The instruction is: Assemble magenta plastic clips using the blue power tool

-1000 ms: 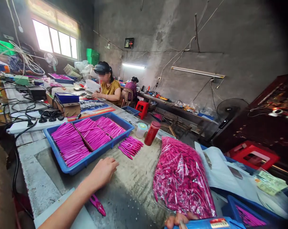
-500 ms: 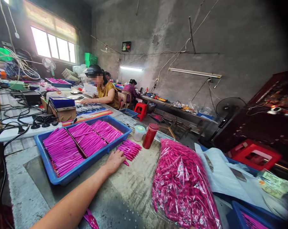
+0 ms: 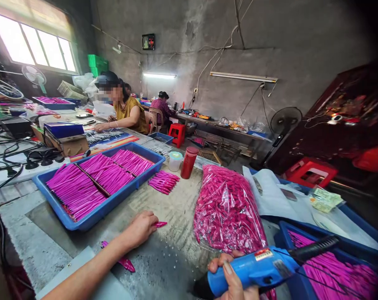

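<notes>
My left hand rests on the grey table, fingers closed on a pink pen part whose tip pokes out to the right. My right hand at the bottom edge grips a blue power tool with a black nose pointing right. Another pink piece lies under my left forearm. A small pile of pink pen parts lies beside the blue tray filled with rows of pink parts. A clear bag of pink pieces sits between my hands.
A red bottle and a white cup stand behind the pile. A second blue tray of pink parts is at lower right. Power strips with cables lie left. Two seated people work farther along the table.
My left hand drew back from the small pile toward me with a pink part. My right hand came up into view with the blue tool. The camera view shifted right.
</notes>
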Tool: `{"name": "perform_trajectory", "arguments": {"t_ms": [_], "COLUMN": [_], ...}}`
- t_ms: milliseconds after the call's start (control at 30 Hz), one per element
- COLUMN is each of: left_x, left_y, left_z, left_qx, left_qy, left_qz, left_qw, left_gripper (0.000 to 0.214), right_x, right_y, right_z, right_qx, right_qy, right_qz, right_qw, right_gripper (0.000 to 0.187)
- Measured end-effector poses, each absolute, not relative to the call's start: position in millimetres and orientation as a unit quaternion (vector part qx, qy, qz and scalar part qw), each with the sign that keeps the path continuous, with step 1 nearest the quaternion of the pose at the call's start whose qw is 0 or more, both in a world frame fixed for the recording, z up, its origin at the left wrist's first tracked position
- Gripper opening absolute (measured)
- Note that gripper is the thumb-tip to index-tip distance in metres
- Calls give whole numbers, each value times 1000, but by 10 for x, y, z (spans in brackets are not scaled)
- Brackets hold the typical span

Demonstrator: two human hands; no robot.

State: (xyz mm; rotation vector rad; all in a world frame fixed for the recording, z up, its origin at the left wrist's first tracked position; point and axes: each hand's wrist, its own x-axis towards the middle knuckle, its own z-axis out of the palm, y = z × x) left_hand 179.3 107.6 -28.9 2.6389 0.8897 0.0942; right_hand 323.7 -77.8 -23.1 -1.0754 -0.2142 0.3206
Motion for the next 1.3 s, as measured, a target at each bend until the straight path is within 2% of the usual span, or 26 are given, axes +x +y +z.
{"name": "perform_trajectory", "arguments": {"t_ms": [467,1033,1300], "left_x": [1795,1860,1868], "left_y": [671,716,706], "left_z": [-243,-303,-346], "left_qx": [910,874,853], "left_qy": [363,425,457], "left_qz": [10,3,16], "left_qw": [201,233,251], "left_gripper": [19,10,7], "right_x": [3285,3268,3187], "right_y": [-765,-754,-594], "right_z": [-274,-233,-112], "right_qx": [-496,-492,-484], "right_qy": [-122,-123,-191], "right_qz": [148,143,136], "right_qw": [847,850,843], "right_gripper": [39,38,35]}}
